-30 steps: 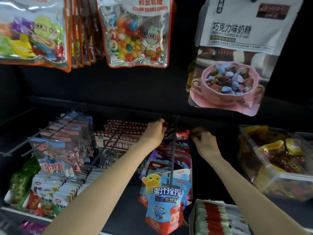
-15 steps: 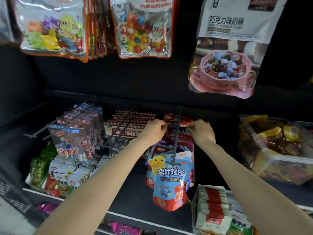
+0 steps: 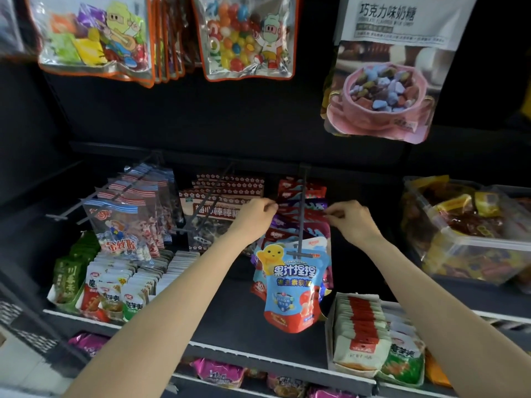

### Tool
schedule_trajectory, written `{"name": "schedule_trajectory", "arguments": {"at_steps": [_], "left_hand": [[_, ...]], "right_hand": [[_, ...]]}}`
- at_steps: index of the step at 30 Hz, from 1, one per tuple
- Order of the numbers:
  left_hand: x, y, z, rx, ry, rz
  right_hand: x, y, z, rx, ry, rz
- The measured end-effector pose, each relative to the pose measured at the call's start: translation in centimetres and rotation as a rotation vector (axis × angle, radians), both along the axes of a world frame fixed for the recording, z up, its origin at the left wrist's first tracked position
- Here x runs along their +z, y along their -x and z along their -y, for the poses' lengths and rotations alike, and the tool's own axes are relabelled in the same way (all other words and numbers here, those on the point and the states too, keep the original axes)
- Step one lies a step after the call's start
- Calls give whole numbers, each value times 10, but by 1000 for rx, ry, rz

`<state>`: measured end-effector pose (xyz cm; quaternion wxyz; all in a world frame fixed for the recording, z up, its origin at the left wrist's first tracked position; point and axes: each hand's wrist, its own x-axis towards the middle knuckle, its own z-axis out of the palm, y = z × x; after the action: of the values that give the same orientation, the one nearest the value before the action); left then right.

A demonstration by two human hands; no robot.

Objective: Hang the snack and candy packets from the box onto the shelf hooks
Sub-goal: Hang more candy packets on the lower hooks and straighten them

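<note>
Both hands, left hand [image 3: 256,214] and right hand [image 3: 351,219], pinch a packet's [image 3: 298,214] top corners either side of the hook [image 3: 302,214], apparently to keep it level on the prong.

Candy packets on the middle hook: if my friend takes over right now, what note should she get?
Left hand: its fingers pinch the left top edge of a packet midway along the middle hook.
Right hand: pinches the same packet's right edge.
Blue gummy packet hangs at the hook's front end; more packets hang behind it.
Done: several packets are on this hook.
Left: seat the pinched packet, then fetch more. The box is out of view, so I cannot tell how many remain.
</note>
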<state>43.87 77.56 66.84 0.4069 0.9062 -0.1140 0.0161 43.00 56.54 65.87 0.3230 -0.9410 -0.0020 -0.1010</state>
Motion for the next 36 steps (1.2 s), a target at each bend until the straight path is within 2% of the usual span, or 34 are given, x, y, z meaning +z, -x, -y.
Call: {"name": "schedule_trajectory", "arguments": {"at_steps": [3,11,18,23,30,36], "left_hand": [[-1,3,2,69,126,-74],[-6,2,9,129,206,-149],[-11,9,8,123,242,-205],[-16,15,6,129,257,-235],[-17,19,6,112,260,-237],[-21,19,5,98,254,-238]], "right_hand": [[-5,-7,-1,-36,16,13],[3,-17,-6,-111,71,28],[-11,1,-2,-62,-140,180],[-8,20,0,104,-219,40],[12,5,-3,140,-119,-25],[7,0,-8,106,-43,-3]]}}
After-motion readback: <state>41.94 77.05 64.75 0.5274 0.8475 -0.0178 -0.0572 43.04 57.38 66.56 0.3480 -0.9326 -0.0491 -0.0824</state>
